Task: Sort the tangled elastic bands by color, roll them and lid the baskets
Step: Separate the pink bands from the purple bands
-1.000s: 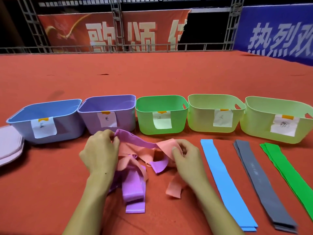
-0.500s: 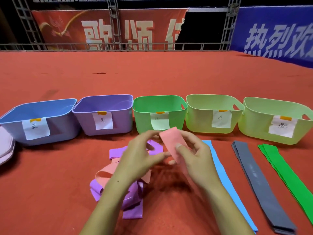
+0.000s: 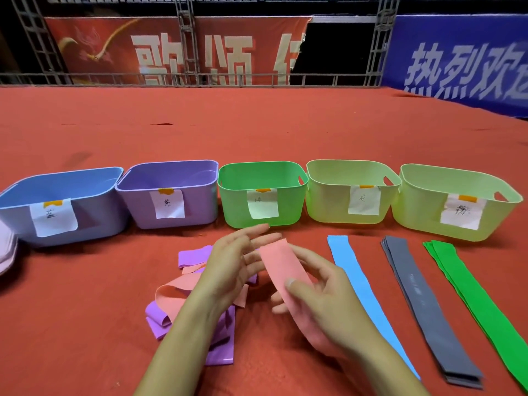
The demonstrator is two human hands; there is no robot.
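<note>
My right hand (image 3: 323,304) pinches a pink elastic band (image 3: 283,267) between thumb and fingers, lifted above the red cloth. My left hand (image 3: 234,261) hovers beside it with straight, spread fingers, holding nothing. Under my left wrist lies the tangle of purple and pink bands (image 3: 183,298). To the right, a blue band (image 3: 360,284), a stack of grey bands (image 3: 423,304) and green bands (image 3: 474,298) lie flat in separate strips. Behind them stands a row of labelled baskets: blue (image 3: 94,207), purple (image 3: 197,207), green (image 3: 288,207) and two light green ones (image 3: 328,201) (image 3: 417,215).
A stack of pale lids (image 3: 5,252) pokes in at the left edge beside the blue basket. Red cloth (image 3: 257,132) covers the whole table, stretching far behind the baskets to a metal railing and banners.
My left hand let go of the pink band and opened its fingers. My right hand kept the band, which now lies longer and flatter across its fingers.
</note>
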